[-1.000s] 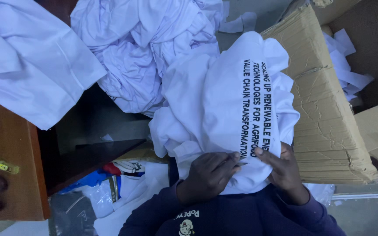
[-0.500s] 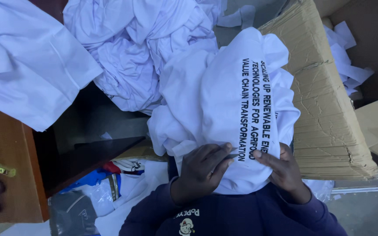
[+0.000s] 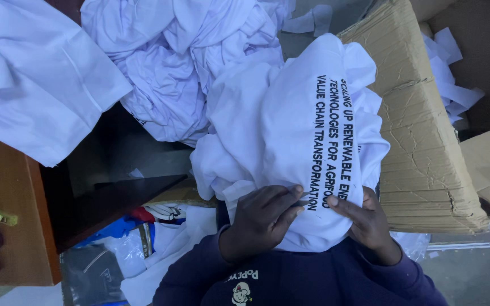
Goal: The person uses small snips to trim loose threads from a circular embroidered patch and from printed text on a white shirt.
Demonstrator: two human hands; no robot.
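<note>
Right hand (image 3: 368,222) fingers (image 3: 344,205) partly hidden under white shirt (image 3: 290,130).

White cotton-like garment with lines of black printed lettering (image 3: 290,141): bunched and crumpled, not folded flat, held up over the lap. Lettering runs lengthwise down its right side, reading sideways in the head view. Upper end rounded and bulging, leaning against the flattened brown cardboard; lower end gathered where both hands pinch it, the lettered band stretched fairly smooth there. Left side falls in loose folds and overlaps the pile of similar white cloth behind. Probably a shirt; sleeves or collar cannot be made out.
</note>
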